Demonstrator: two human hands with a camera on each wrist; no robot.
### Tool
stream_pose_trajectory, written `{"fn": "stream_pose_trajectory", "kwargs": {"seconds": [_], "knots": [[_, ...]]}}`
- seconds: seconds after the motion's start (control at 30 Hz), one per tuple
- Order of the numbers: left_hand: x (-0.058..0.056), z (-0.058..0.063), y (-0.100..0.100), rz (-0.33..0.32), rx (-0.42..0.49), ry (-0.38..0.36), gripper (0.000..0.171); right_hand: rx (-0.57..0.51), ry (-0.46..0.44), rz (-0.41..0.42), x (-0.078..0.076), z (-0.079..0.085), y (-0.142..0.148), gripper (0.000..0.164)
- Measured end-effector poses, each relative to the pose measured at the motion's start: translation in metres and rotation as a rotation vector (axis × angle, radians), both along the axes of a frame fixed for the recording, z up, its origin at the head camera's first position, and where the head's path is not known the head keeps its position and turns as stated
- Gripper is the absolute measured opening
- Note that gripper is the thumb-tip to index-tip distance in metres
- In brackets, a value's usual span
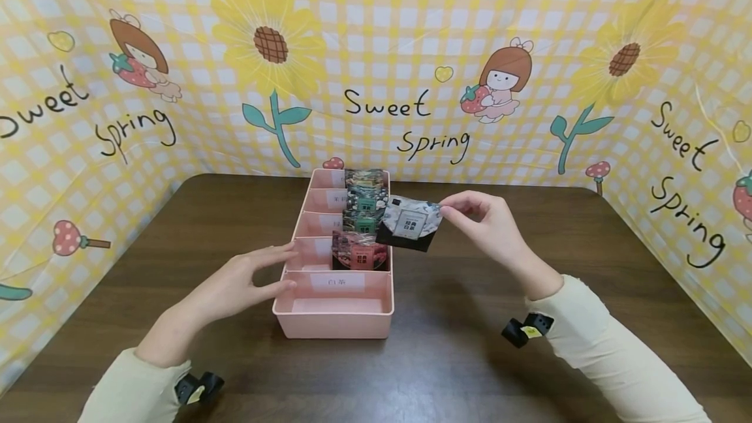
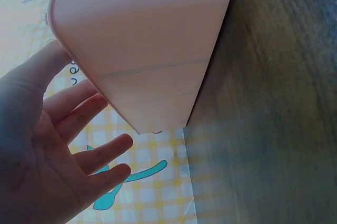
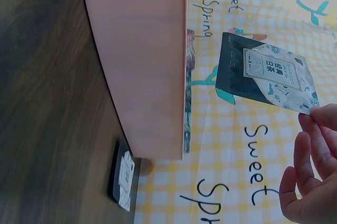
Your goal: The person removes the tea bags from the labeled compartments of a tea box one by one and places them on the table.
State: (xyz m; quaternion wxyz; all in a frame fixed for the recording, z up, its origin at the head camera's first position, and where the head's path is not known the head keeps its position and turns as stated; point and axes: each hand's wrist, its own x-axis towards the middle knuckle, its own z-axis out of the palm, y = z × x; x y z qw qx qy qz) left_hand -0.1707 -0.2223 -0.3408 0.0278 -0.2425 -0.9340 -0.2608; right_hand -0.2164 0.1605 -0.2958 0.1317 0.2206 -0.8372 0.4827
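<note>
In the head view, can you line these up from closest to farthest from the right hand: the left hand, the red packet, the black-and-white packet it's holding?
1. Black-and-white packet: pinched in the right hand.
2. Red packet: inside the pink box.
3. Left hand: at the box's left side.

A makeshift booth, by its look: yellow-checked "Sweet Spring" cloth [image 1: 376, 51] hangs at nine, twelve and three o'clock around a brown wood-grain bench [image 1: 446, 364], hiding the room beyond.
</note>
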Motion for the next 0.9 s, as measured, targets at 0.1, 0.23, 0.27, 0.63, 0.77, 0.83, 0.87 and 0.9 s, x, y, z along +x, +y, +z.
{"fn": "stream_pose_trajectory", "kwargs": {"seconds": [0.1, 0.23, 0.27, 0.63, 0.77, 0.83, 0.87, 0.9], "knots": [[0.000, 0.000, 0.000, 0.001, 0.000, -0.002, 0.055, -0.004, -0.002, -0.014, -0.002, 0.000, 0.005, 0.014], [0.000, 0.001, 0.000, -0.001, -0.003, 0.003, 0.055, -0.015, -0.005, -0.027, -0.005, -0.001, 0.012, 0.016], [0.000, 0.001, 0.000, -0.002, -0.003, 0.004, 0.055, -0.021, -0.003, -0.030, -0.006, -0.002, 0.014, 0.017], [0.000, 0.001, 0.001, 0.003, 0.006, -0.010, 0.056, -0.042, -0.009, -0.063, -0.020, -0.008, 0.034, 0.019], [0.001, 0.001, 0.001, 0.006, 0.004, -0.014, 0.056, -0.040, -0.005, -0.071, -0.026, -0.011, 0.041, 0.018], [0.001, 0.001, 0.001, 0.007, 0.002, -0.011, 0.056, -0.036, -0.001, -0.075, -0.029, -0.014, 0.044, 0.018], [0.001, 0.001, 0.001, 0.007, 0.001, -0.009, 0.056, -0.032, 0.001, -0.079, -0.031, -0.015, 0.046, 0.018], [0.000, 0.001, 0.001, 0.007, 0.001, -0.008, 0.056, -0.027, 0.003, -0.082, -0.032, -0.017, 0.047, 0.018]]}}
